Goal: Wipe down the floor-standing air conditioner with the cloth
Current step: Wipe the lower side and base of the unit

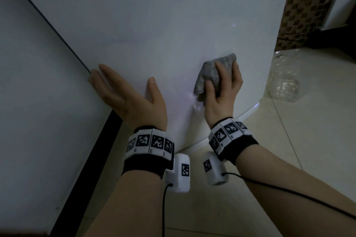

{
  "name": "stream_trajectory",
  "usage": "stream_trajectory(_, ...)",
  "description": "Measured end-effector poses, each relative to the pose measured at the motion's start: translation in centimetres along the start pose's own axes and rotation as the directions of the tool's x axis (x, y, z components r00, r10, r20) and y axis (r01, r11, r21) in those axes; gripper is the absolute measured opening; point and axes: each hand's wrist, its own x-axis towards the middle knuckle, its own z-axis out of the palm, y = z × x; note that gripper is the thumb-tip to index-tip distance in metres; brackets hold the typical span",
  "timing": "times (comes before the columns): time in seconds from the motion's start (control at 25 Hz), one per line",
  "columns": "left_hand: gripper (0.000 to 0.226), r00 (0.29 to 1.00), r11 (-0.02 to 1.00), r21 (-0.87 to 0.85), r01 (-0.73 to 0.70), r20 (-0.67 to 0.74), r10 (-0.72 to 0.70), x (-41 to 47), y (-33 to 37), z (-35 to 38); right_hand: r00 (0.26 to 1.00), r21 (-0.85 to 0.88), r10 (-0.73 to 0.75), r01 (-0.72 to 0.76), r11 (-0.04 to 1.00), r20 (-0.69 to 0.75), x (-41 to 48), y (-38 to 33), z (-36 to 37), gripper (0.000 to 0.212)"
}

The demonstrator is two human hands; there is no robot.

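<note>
Bunching the cloth (212, 72), which looks soft and light, the right hand (225, 94) grips it low against the air conditioner (154, 25). The left hand (127, 98) lies flat, fingers straight.

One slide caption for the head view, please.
Right hand holds a grey cloth against the air conditioner; left hand rests flat on it.

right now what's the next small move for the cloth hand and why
Probably slide the cloth down toward the base: the right hand grips it low on the air conditioner, and the left hand lies flat on the panel, bracing.
</note>
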Motion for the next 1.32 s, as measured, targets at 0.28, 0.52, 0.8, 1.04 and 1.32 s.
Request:
stream_trajectory(0.28, 0.084, 0.999, 0.997, -0.079, -0.025, 0.028, 0.027, 0.7, -1.6, -0.9, 1.0, -0.014, -0.015, 0.015, 1.0, 0.017, -2.2, -0.6, 1.8, 0.043)
stream_trajectory(0.52, 0.084, 0.998, 0.992, -0.121, 0.026, 0.063, -0.018, 1.0, -2.8, -1.5, 0.996, 0.003, 0.015, -0.015, 1.0, -0.085, -0.4, -0.4, 1.4, 0.044)
stream_trajectory(0.8, 0.083, 0.998, 0.988, -0.15, 0.028, 0.063, -0.019, 1.3, -3.3, -1.8, 0.993, 0.019, 0.029, -0.028, 0.999, -0.115, -0.3, -0.4, 1.3, 0.044)
stream_trajectory(1.04, 0.076, 0.995, 0.986, -0.164, 0.04, 0.092, -0.025, 1.4, -4.2, -2.1, 0.999, -0.009, -0.042, 0.042, 0.999, -0.014, -4.8, -0.8, 3.8, 0.043)
stream_trajectory(1.32, 0.068, 0.991, 0.991, -0.136, -0.003, 0.134, 0.022, 1.4, -5.1, -3.0, 0.997, 0.007, 0.076, -0.076, 0.997, -0.033, -6.4, -0.3, 4.3, 0.044)
